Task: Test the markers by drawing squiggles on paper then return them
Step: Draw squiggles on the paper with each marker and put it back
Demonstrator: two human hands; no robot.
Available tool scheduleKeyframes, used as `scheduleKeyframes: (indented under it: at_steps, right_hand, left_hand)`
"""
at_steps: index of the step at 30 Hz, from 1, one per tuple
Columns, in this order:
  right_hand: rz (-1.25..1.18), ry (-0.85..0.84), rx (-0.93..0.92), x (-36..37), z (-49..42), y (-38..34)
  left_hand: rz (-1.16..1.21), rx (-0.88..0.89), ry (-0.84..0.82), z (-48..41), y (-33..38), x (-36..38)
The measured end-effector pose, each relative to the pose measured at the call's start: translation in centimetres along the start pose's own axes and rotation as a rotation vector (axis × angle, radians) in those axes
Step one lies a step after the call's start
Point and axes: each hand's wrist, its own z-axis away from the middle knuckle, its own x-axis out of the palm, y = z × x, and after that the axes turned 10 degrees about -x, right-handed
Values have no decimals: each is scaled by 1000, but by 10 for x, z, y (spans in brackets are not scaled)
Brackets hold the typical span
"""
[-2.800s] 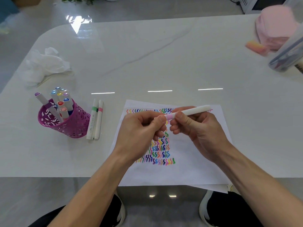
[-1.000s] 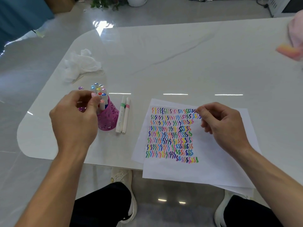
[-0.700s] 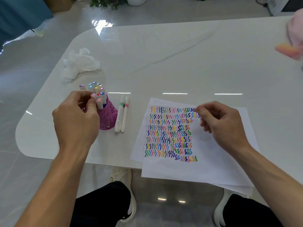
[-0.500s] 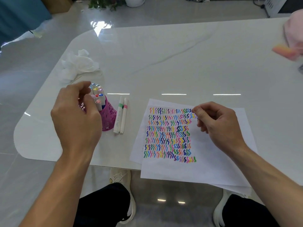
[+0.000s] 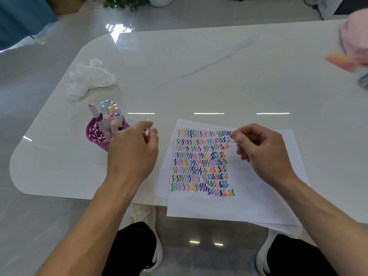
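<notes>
An indoor room, home or office unclear, shown by a large glossy white table (image 5: 199, 66), polished grey floor (image 5: 29, 86) and leafy potted plant (image 5: 123, 2) beyond.

markers (image 5: 108, 114): white barrels, coloured caps up, bunched in cup, one leaning to 11 o'clock | cup (image 5: 95, 134): purple, lattice-cut, upright, at 9 o'clock of paper, apart from it | paper (image 5: 229, 204): white sheets stacked askew, overhanging table's (image 5: 199, 72) 6 o'clock edge | squiggles (image 5: 201, 162): multicoloured rows, top sheet's upper left
</notes>
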Motion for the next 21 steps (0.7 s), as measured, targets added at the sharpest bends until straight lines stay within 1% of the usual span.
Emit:
scheduleKeyframes:
  at_steps: [3,5,9,14,21]
  right_hand:
    - [10,-7,-4,-1,1,1]
    - [6,-10,0,-1,2,2]
    - [4,-31,18,0,2,2]
    - [12,-72,17,-1,5,1]
    - [3,-73,21,-3,5,1]
  left_hand:
    - [-207,-67,-128,-5,-6,14]
    - [-286,-110,-174,-7,-10,21]
    - [-310,-170,-173,-12,-13,27]
    - [-322,-176,-180,-11,-10,30]
    - [-316,-184,-174,-8,-4,36]
